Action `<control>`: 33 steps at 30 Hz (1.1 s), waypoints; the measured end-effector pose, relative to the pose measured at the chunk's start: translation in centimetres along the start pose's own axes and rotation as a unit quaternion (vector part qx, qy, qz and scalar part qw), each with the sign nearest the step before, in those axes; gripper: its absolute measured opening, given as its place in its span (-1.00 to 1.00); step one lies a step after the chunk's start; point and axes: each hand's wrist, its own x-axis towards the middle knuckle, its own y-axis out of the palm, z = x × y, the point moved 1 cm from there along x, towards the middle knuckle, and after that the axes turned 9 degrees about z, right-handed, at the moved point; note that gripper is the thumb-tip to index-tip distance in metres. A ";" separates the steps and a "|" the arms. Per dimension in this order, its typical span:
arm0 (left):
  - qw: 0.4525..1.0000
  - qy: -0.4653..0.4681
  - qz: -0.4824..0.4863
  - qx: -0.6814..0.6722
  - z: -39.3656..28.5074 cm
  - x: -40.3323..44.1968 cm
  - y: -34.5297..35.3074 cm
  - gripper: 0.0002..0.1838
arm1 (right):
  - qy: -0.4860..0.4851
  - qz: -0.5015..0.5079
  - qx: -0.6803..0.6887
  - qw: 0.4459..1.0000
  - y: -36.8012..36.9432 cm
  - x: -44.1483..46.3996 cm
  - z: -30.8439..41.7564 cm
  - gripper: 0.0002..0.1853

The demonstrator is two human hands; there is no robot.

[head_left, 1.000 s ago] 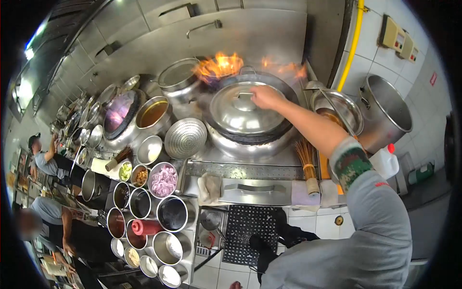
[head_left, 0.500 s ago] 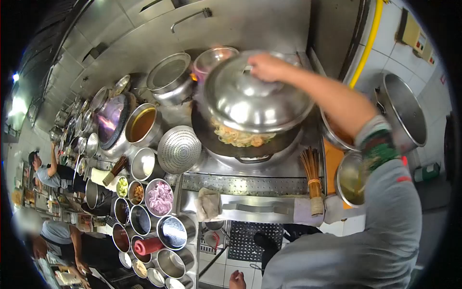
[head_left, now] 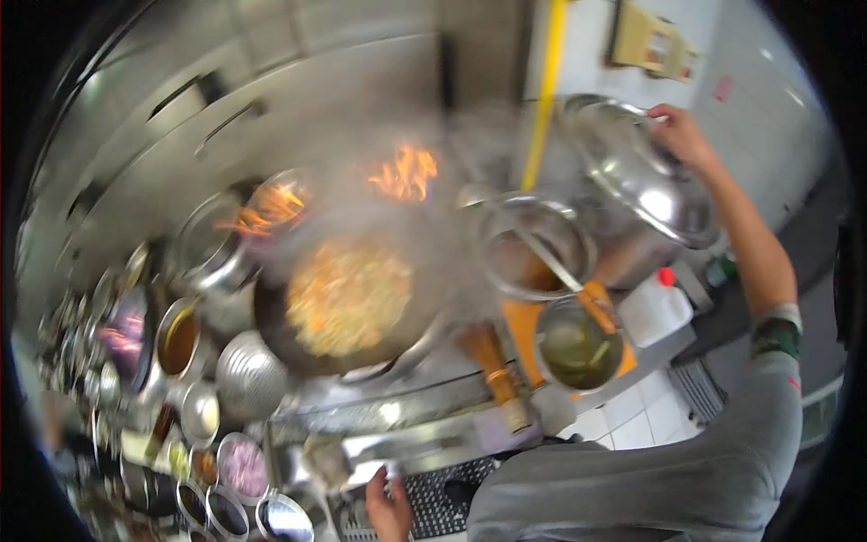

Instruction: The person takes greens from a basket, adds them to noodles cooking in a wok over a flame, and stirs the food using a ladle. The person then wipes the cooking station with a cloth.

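My right hand (head_left: 682, 135) is closed on the handle of a large domed metal lid (head_left: 646, 181), tilted above a pot at the right. The dark wok (head_left: 274, 330) stands uncovered on the stove, with chopped, pale and orange food (head_left: 348, 298) inside and steam rising from it. Low in the view, my left hand (head_left: 388, 508) is apart from everything, its fingers spread and nothing in it. A folded cloth (head_left: 327, 459) on the counter edge is the nearest thing to that hand.
Flames (head_left: 406, 173) burn behind the wok. A ladle (head_left: 546, 253) lies across a metal pot (head_left: 488, 262) right of it. Near the front are a bamboo brush (head_left: 497, 379), a bowl of yellowish liquid (head_left: 578, 379) and a perforated strainer (head_left: 248, 375). A white jug (head_left: 655, 309) stands farther right.
My right hand has carried the lid from over the wok to the far right, uncovering the food. Flames flare higher, the view has turned right, and my left hand shows more.
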 end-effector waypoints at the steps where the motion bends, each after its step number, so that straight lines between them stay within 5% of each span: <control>1: 1.000 -0.014 0.012 -0.015 -3.2 -0.1 -0.3 -0.65 | 0.010 -0.024 -0.007 1.000 -0.1 0.3 -3.0 -0.74; 4: 0.998 0.006 0.022 0.056 -0.2 0.6 1.7 -0.62 | 0.089 -0.054 0.001 0.995 1.2 1.9 -10.3 -0.71; 6: 0.989 -0.043 0.096 0.108 -6.2 0.4 1.0 -0.60 | 0.111 -0.061 -0.024 0.992 2.6 3.6 -14.9 -0.70; 9: 0.985 0.018 0.099 0.137 -7.4 0.2 2.0 -0.62 | 0.135 -0.050 -0.026 0.989 3.5 4.3 -17.3 -0.70; 11: 0.987 0.074 0.091 0.109 -8.7 -0.3 1.9 -0.58 | 0.135 -0.066 -0.030 0.988 4.7 3.6 -16.4 -0.72; 14: 0.975 -0.019 0.194 0.104 -6.2 -0.3 1.9 -0.52 | 0.171 -0.044 -0.002 0.984 6.0 3.6 -16.3 -0.74; 15: 0.994 -0.012 0.074 0.081 -2.2 0.0 2.9 -0.61 | 0.172 -0.046 -0.005 0.984 6.3 3.4 -16.3 -0.74; 21: 0.994 0.045 0.050 0.091 -2.9 0.5 1.1 -0.64 | 0.183 -0.097 -0.078 0.975 7.4 2.6 -15.2 -0.71; 23: 0.980 0.085 0.117 0.134 -0.8 0.2 -0.6 -0.51 | 0.162 -0.173 -0.219 0.947 7.5 0.9 -11.5 -0.69; 25: 0.986 0.052 0.099 0.126 -0.3 -0.1 -1.3 -0.56 | 0.020 -0.247 -0.169 0.954 8.4 -1.7 -5.4 -0.64; 27: 0.997 -0.017 0.043 0.055 -4.2 0.5 -1.7 -0.63 | -0.110 -0.131 -0.060 0.983 13.7 -5.6 -1.3 -0.60; 28: 0.998 0.003 0.049 0.036 -5.8 0.9 -2.6 -0.61 | 0.001 0.123 0.064 0.990 13.8 -8.7 5.1 -0.54; 29: 0.997 -0.021 0.043 0.053 -7.3 1.4 -3.2 -0.61 | -0.034 0.222 0.021 0.974 16.5 -10.8 7.5 -0.54; 30: 0.990 0.102 0.019 0.096 -5.5 2.8 -3.9 -0.65 | -0.047 0.248 -0.013 0.967 19.6 -13.0 8.8 -0.50; 31: 0.994 0.065 0.035 0.080 -7.4 3.3 -5.1 -0.65 | -0.030 0.231 -0.108 0.966 23.8 -14.3 7.9 -0.38; 33: 0.983 0.141 0.012 0.114 -8.8 5.0 -6.9 -0.68 | 0.066 0.245 -0.084 0.964 26.2 -13.8 7.9 -0.46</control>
